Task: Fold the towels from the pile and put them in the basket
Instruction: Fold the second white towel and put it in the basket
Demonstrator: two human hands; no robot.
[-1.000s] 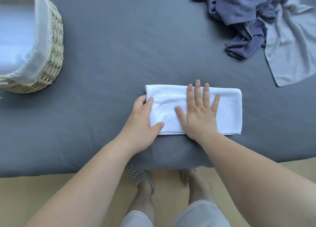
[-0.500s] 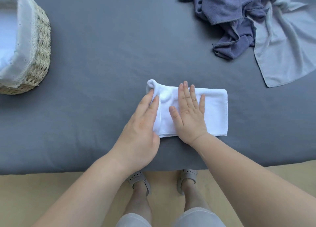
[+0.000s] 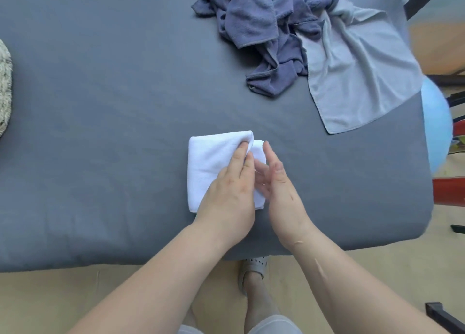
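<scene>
A white towel lies on the grey-covered table near its front edge, doubled over into a thick rectangle. My left hand lies on top of it and pinches the folded-over end between thumb and forefinger near the far right corner. Beside the towel's right side my right hand stands on edge, fingers straight, palm toward the left hand. A pile of blue-purple towels and a light grey towel sit at the far right. Only a sliver of the woven basket shows at the left border.
The table's front edge runs just below my wrists, and its right edge drops off past the grey towel. A light blue ball and red and black furniture parts stand on the floor to the right. My feet are under the front edge.
My left hand has carried the towel's left end over to the right, halving its length. My right hand has lifted off the towel and turned on edge. The view has shifted right.
</scene>
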